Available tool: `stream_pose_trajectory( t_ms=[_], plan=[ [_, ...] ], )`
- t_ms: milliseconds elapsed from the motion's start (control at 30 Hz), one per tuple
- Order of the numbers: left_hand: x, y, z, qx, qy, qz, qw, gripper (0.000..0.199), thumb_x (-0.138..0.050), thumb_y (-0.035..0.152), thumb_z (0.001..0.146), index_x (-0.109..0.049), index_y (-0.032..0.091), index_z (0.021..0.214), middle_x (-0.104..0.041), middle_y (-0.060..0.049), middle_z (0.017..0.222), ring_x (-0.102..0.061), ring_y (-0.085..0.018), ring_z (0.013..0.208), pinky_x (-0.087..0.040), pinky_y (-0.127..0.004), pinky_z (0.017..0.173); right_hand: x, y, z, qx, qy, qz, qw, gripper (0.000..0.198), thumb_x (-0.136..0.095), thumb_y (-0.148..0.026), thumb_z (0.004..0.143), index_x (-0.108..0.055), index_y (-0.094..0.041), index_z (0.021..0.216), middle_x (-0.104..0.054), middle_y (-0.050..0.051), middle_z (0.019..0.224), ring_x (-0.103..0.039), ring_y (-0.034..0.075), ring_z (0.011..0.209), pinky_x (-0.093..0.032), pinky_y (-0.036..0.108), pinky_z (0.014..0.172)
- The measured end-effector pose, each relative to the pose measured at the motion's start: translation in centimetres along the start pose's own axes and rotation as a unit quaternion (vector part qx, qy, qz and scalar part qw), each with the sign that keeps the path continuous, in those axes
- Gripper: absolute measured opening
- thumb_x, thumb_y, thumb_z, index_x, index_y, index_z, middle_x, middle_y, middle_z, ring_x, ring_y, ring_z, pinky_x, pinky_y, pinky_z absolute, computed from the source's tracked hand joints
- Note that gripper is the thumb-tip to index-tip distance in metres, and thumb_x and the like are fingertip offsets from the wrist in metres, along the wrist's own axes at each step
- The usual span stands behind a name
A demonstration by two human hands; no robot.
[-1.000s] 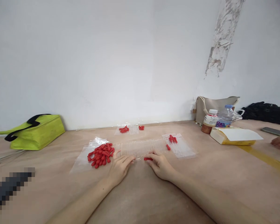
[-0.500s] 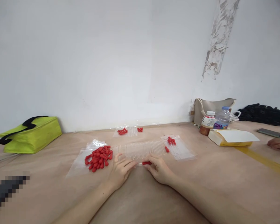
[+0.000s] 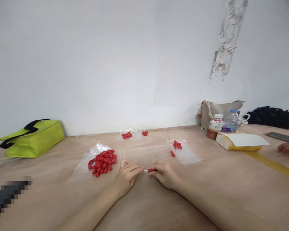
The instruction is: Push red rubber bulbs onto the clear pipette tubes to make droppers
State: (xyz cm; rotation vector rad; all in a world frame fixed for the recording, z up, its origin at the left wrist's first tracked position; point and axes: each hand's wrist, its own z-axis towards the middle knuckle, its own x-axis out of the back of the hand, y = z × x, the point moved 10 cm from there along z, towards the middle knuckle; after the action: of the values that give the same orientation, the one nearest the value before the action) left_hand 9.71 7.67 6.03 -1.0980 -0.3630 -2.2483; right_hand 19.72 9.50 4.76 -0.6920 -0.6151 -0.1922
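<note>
My left hand [image 3: 128, 175] is closed, pinching a thin clear dropper tube [image 3: 145, 171] that lies level between both hands. My right hand [image 3: 165, 175] grips a red rubber dropper bulb [image 3: 150, 171], mostly covered by the fingers, at the tube's right end. How far the tube sits inside the bulb is hidden. Just beyond the hands lies a row of clear tubes [image 3: 146, 154]. To the left, a heap of red bulbs [image 3: 103, 163] rests on a clear plastic bag [image 3: 80, 170]. One loose red bulb [image 3: 172, 153] lies right of the row.
A clear bag [image 3: 189, 155] with red-bulbed droppers lies to the right, another bag [image 3: 136, 136] near the wall. A lime-green bag [image 3: 36, 141] stands left. Bottles [image 3: 215, 126], a yellow-white box [image 3: 240, 142] and a phone [image 3: 280, 137] are at right, near another person's hand [image 3: 287, 148].
Both hands have shifted very slightly down and right in view, still holding the tube and bulb end to end. Less of the red bulb shows outside the right fingers.
</note>
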Motion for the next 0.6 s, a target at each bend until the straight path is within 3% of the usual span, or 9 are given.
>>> stream_pose_trajectory(
  t_ms=[333,600],
  plan=[
    [-0.6,0.5,0.0,-0.023,-0.018,0.007,1.000,0.029,-0.034,0.014,0.086,-0.060,0.021,0.096,-0.067,-0.004,0.081,-0.058,-0.015,0.070,-0.031,-0.031,0.069,-0.8,-0.9,-0.2,0.072,-0.023,-0.092,0.993,0.015,-0.047,-0.023,0.082,-0.061,-0.020,0.086,-0.064,0.003,0.076,-0.055,0.014,0.074,-0.036,0.031,0.075],
    [-0.8,1.1,0.0,-0.010,-0.017,0.012,1.000,0.027,-0.034,0.018,0.087,-0.061,0.020,0.091,-0.064,-0.003,0.075,-0.057,-0.015,0.068,-0.031,-0.031,0.068,-1.0,-1.0,-0.2,0.067,-0.044,-0.149,0.986,0.014,-0.048,-0.023,0.081,-0.061,-0.020,0.086,-0.063,0.002,0.077,-0.054,0.013,0.073,-0.029,0.031,0.073]
  ],
)
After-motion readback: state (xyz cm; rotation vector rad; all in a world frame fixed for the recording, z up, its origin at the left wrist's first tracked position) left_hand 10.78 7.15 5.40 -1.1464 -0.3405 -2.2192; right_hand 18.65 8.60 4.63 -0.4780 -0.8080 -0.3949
